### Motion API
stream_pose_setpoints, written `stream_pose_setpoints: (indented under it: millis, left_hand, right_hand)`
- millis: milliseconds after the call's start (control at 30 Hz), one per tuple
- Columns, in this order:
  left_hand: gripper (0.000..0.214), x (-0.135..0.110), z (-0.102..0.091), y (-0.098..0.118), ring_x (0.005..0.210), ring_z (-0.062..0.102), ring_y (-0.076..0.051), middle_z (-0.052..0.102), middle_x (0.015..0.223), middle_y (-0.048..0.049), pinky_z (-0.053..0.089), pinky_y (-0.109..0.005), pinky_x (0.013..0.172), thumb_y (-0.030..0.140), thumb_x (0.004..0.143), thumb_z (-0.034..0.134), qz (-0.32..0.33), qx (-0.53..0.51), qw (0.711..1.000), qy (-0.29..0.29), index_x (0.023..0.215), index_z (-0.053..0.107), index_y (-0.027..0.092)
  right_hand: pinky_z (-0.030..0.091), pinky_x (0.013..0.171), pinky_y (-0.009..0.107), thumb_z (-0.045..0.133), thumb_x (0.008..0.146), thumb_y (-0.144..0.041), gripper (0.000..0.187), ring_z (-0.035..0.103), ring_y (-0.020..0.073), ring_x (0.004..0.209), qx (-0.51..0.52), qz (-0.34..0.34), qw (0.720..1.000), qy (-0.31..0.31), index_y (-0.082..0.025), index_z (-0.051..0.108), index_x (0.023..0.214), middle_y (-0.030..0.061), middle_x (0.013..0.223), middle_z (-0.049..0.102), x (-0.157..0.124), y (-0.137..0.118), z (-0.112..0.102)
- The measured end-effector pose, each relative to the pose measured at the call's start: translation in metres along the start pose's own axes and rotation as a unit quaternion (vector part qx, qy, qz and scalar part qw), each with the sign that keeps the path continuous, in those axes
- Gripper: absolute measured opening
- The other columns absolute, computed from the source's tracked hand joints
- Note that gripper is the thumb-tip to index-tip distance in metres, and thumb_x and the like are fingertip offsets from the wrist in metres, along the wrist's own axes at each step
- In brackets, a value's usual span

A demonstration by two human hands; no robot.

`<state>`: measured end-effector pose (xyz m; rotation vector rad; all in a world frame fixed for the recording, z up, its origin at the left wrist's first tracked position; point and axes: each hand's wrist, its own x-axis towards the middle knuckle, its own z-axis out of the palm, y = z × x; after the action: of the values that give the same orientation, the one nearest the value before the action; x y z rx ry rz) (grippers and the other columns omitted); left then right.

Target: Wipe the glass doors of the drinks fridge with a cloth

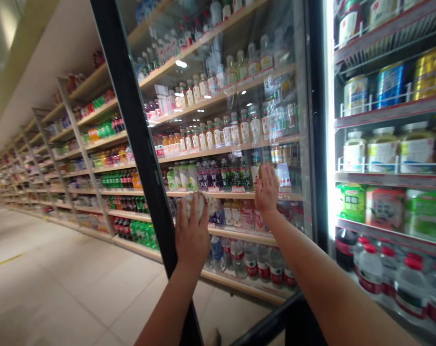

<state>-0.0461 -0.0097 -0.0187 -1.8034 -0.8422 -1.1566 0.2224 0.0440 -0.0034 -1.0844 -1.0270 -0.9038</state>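
I face an open glass refrigerator door [275, 86] with a black frame [131, 120]. My left hand [192, 235] is raised against the glass near the frame's edge, its fingers pressing a pale crumpled cloth [199, 204] onto the pane. My right hand [266, 191] lies flat on the same glass further right and a little higher, fingers stretched upward and holding nothing. Both forearms reach up from the bottom of the view.
Right of the door, the lit refrigerator shelves [391, 113] hold cans, jars and red-capped bottles [412, 283]. Through the glass and to the left, long store shelves [105, 168] of bottled drinks run down the aisle. A pale tiled floor [59, 288] stretches left.
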Motion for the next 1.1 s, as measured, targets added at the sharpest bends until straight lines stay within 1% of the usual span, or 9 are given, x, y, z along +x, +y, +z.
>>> stream_pose_setpoints:
  millis: [133,333,433,567,767,833,967,1033,1100]
  left_hand:
    - [0.054,0.019,-0.003,-0.006,0.153,0.009,-0.037,0.032,0.161,-0.013,0.027,-0.061,0.121,0.006,0.092,0.051,-0.021,-0.01,0.999,0.022,0.144,0.053,0.019]
    - [0.053,-0.014,0.005,0.009,0.153,0.013,-0.035,0.036,0.159,-0.0124,0.029,-0.057,0.121,0.003,0.092,0.052,0.015,-0.015,1.0,0.004,0.142,0.055,0.021]
    - [0.056,0.0,0.007,0.008,0.154,0.015,-0.032,0.039,0.158,-0.0083,0.027,-0.055,0.123,0.004,0.093,0.051,0.026,-0.027,0.999,0.006,0.145,0.052,0.025]
    - [0.057,0.02,0.01,0.012,0.154,0.011,-0.032,0.038,0.159,-0.0079,0.023,-0.055,0.125,0.004,0.093,0.049,0.022,-0.038,0.999,0.008,0.147,0.049,0.022]
    - [0.057,-0.008,0.028,0.031,0.154,0.013,-0.03,0.042,0.156,-0.0029,0.026,-0.051,0.125,0.002,0.089,0.05,0.101,-0.064,0.993,-0.015,0.142,0.055,0.023]
    - [0.057,0.0,0.027,0.028,0.154,0.012,-0.029,0.043,0.156,-0.0014,0.026,-0.051,0.125,0.002,0.09,0.051,0.1,-0.059,0.993,-0.014,0.142,0.054,0.025]
    - [0.057,0.031,0.02,0.019,0.155,0.006,-0.031,0.038,0.159,-0.0043,0.027,-0.054,0.124,0.003,0.092,0.051,0.053,-0.039,0.998,0.004,0.145,0.051,0.023]
    - [0.056,0.031,0.019,0.02,0.155,0.004,-0.031,0.037,0.16,-0.0054,0.028,-0.055,0.123,0.003,0.092,0.05,0.046,-0.033,0.998,0.007,0.145,0.051,0.022]
    - [0.053,0.021,0.022,0.025,0.155,0.005,-0.031,0.038,0.159,-0.0054,0.031,-0.055,0.123,0.005,0.094,0.051,0.068,-0.032,0.997,0.0,0.144,0.052,0.022]
  right_hand:
    - [0.03,0.123,0.047,0.03,0.098,-0.024,0.056,0.031,0.0202,0.15,-0.002,0.004,1.0,-0.004,-0.021,0.039,0.153,0.0077,0.155,0.045,0.0,0.0,0.0]
    - [0.029,0.124,0.045,0.032,0.098,-0.023,0.057,0.029,0.0193,0.151,-0.007,-0.002,1.0,-0.01,-0.021,0.036,0.155,0.0078,0.156,0.043,0.0,0.0,-0.003]
    - [0.029,0.124,0.045,0.032,0.098,-0.023,0.057,0.029,0.0197,0.151,-0.006,-0.005,1.0,-0.006,-0.021,0.036,0.155,0.0083,0.156,0.043,-0.001,0.0,-0.002]
    - [0.031,0.123,0.046,0.031,0.099,-0.024,0.056,0.03,0.0201,0.151,-0.008,-0.005,1.0,-0.001,-0.021,0.037,0.154,0.0088,0.155,0.044,-0.001,0.001,-0.001]
    - [0.033,0.122,0.048,0.032,0.098,-0.023,0.056,0.03,0.0207,0.151,-0.007,-0.014,1.0,0.007,-0.02,0.038,0.154,0.0098,0.156,0.044,-0.001,0.002,0.0]
    - [0.033,0.122,0.048,0.031,0.099,-0.022,0.056,0.03,0.0209,0.151,-0.008,-0.021,1.0,0.008,-0.02,0.037,0.154,0.0094,0.156,0.044,-0.001,0.003,0.0]
    - [0.034,0.122,0.049,0.031,0.099,-0.023,0.056,0.029,0.0218,0.152,-0.014,-0.025,1.0,0.004,-0.02,0.035,0.155,0.01,0.156,0.043,-0.002,0.005,0.0]
    - [0.033,0.122,0.05,0.031,0.099,-0.023,0.056,0.028,0.0219,0.152,-0.016,-0.025,1.0,0.002,-0.02,0.036,0.155,0.0107,0.156,0.043,-0.002,0.007,0.0]
    - [0.033,0.122,0.05,0.031,0.099,-0.024,0.055,0.027,0.0216,0.152,-0.016,-0.025,1.0,-0.001,-0.019,0.037,0.154,0.011,0.156,0.043,-0.002,0.007,0.0]
